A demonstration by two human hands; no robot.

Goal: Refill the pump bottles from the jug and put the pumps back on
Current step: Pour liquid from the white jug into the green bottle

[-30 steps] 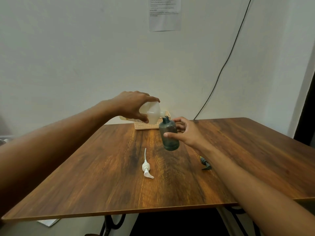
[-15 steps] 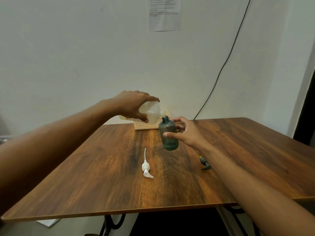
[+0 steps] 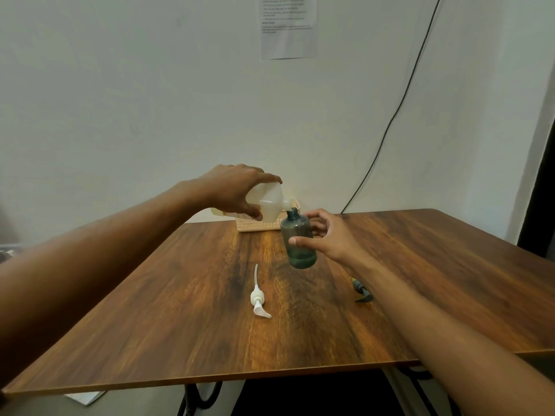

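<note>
Head view, as I read it from my station: left hand [image 3: 231,187] is wrapped over the top of one pale translucent jug [image 3: 267,202], fingers closed around its body. I note the jug is tipped onto its side, long axis near horizontal, spout pointing right and meeting the open neck of the bottle. Right hand [image 3: 327,235] is closed around one dark green bottle [image 3: 298,241], thumb across the front, fingers curled behind. That bottle is held above the table [image 3: 150,325], long axis near upright, leaning slightly, neck up and uncapped. I cannot tell whether liquid is flowing.

Count of pumps: two, both lying flat on the table. One white pump [image 3: 259,298] lies left of the bottle, its dip tube pointing away from me, nozzle toward me. One dark pump [image 3: 362,292] lies beside the right forearm, partly hidden. One peach perforated basket [image 3: 255,228] stands behind the jug at the table's far edge.
</note>
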